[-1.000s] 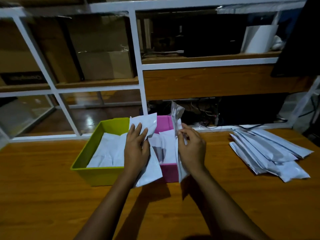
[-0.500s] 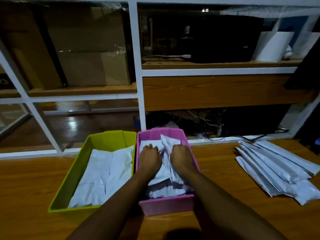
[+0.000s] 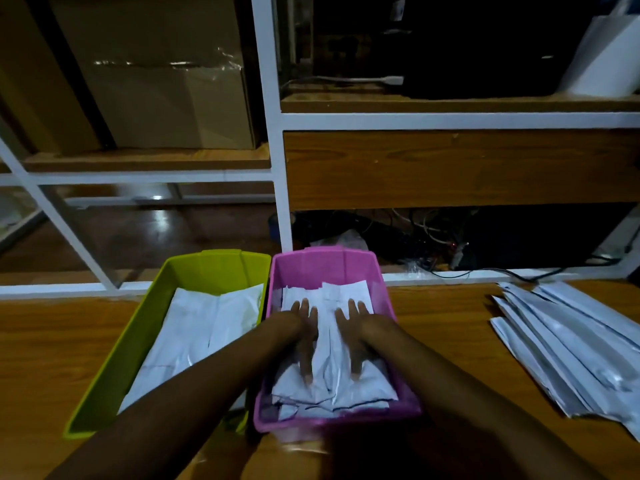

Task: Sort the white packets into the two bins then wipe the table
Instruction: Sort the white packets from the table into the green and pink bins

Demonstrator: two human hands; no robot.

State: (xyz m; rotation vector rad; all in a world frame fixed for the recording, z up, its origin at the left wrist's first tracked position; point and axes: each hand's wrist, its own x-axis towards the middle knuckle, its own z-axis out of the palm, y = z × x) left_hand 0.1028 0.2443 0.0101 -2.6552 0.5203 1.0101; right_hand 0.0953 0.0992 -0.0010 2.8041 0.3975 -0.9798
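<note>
A white-framed shelving unit is standing behind the wooden table, with a taped cardboard box sitting on its upper left shelf. On the table, a green bin is sitting just beside a pink bin, their long walls nearly touching. White packets are lying flat in the green bin, and a rumpled stack of packets is filling the pink one. A loose pile of packets is fanning out on the table, well apart to the right. The left grip and the right grip are both reaching into the pink bin, fingers spread straight, pressing flat on the stack side by side and clasping nothing.
</note>
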